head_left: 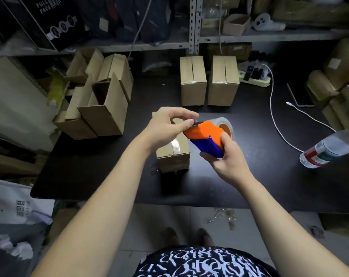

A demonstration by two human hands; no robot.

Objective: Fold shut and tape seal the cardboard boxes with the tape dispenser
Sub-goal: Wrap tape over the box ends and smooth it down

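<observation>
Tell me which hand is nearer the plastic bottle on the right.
Right. The right hand, gripping the tape dispenser, is left of the bottle; the left hand pinches the dispenser's front end, farther left, above the box.

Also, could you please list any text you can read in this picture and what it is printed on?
"FULL FACE MASK": on the black box on the upper left shelf.
White bag, lower left: printed characters, too blurred to read.
Bottle label: too blurred.
Shirt: white script pattern, not legible.

black table, metal shelving, grey floor
</observation>
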